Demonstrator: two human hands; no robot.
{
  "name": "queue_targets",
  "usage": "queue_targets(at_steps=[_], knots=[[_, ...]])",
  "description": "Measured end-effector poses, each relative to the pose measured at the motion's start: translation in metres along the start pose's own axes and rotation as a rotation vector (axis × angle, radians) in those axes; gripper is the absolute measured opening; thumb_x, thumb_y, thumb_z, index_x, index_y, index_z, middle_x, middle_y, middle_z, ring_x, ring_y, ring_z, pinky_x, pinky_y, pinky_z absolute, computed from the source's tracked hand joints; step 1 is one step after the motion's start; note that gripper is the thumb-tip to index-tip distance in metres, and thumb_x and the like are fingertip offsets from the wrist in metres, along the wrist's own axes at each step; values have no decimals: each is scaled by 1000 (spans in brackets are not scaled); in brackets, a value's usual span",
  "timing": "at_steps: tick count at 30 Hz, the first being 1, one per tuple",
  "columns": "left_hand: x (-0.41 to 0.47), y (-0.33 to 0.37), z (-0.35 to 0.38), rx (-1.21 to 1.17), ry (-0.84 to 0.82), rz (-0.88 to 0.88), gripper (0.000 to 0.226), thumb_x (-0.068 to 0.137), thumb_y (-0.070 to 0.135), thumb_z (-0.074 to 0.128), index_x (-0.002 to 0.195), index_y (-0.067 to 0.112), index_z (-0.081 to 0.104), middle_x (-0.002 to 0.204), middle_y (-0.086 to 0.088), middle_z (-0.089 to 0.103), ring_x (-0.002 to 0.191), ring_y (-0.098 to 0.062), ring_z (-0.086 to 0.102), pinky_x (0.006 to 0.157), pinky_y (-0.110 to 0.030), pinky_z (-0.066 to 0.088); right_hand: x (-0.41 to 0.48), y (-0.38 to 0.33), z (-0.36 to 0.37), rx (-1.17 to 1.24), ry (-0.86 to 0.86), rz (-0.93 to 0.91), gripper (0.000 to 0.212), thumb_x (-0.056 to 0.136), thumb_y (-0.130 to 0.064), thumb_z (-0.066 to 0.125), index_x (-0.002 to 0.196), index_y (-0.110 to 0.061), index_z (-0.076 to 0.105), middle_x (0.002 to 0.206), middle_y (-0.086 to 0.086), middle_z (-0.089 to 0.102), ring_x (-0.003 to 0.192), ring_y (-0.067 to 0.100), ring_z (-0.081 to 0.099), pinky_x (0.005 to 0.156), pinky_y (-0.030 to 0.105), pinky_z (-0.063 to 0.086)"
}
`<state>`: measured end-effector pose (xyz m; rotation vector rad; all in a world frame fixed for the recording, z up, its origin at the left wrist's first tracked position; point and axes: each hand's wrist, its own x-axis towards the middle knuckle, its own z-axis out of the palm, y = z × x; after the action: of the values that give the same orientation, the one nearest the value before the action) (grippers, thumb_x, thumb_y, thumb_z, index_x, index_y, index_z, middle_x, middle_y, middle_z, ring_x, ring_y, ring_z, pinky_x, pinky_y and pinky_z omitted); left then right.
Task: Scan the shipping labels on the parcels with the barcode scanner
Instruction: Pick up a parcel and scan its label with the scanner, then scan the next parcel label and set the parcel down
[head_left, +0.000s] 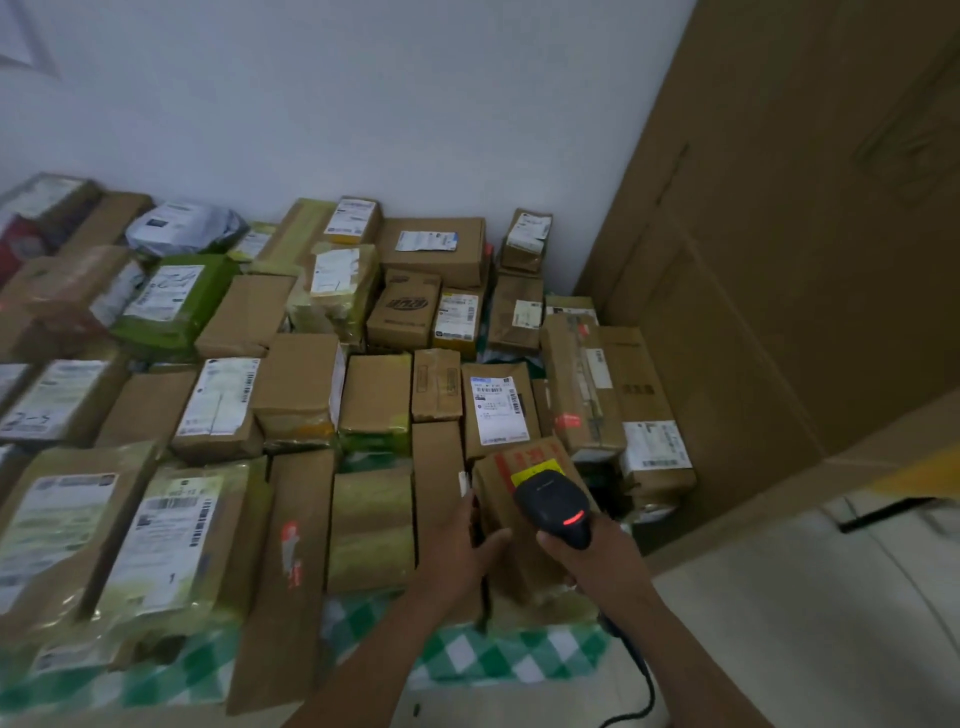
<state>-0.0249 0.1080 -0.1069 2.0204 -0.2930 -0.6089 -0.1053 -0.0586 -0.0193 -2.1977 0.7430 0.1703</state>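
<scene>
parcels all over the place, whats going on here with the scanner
A person is scanning shipping labels. The right hand holds a black barcode scanner, its red light lit, pointed down over a brown box. The left hand holds that box by its left side. The box sits at the near right of a spread of other parcels, many with labels facing up, laid on a green checked cloth.

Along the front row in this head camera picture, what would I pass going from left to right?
Taped parcel with large white label, parcel with barcoded label, plain brown box with red sticker, yellow-taped parcel, left hand, black barcode scanner.
</scene>
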Motion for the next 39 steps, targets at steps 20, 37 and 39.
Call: queue_targets(at_steps=[20,37,39], knots=[[-50,6,31,412,387,-125,36,102,28,51,133,10,54,138,-11,52,122,-24,49,102,-31,38,6,30,-9,0,-199,-120,24,83,-43,76,84,-29,57,67,-11,64,58,8,61,56,21,47],[-76,-34,59,354,399,-363,97,88,48,66,158,21,6,136,-16,38,116,-27,49,99,-36,47,6,39,-8,98,-232,-155,18,84,-38,76,83,-28,61,62,-4,65,44,5,62,64,36,58],[-73,-34,56,304,374,-393,100,87,45,68,159,20,2,136,-16,40,116,-28,51,97,-36,47,6,39,-8,103,-233,-153,17,84,-38,76,86,-27,63,63,-3,65,44,5,63,60,32,57]])
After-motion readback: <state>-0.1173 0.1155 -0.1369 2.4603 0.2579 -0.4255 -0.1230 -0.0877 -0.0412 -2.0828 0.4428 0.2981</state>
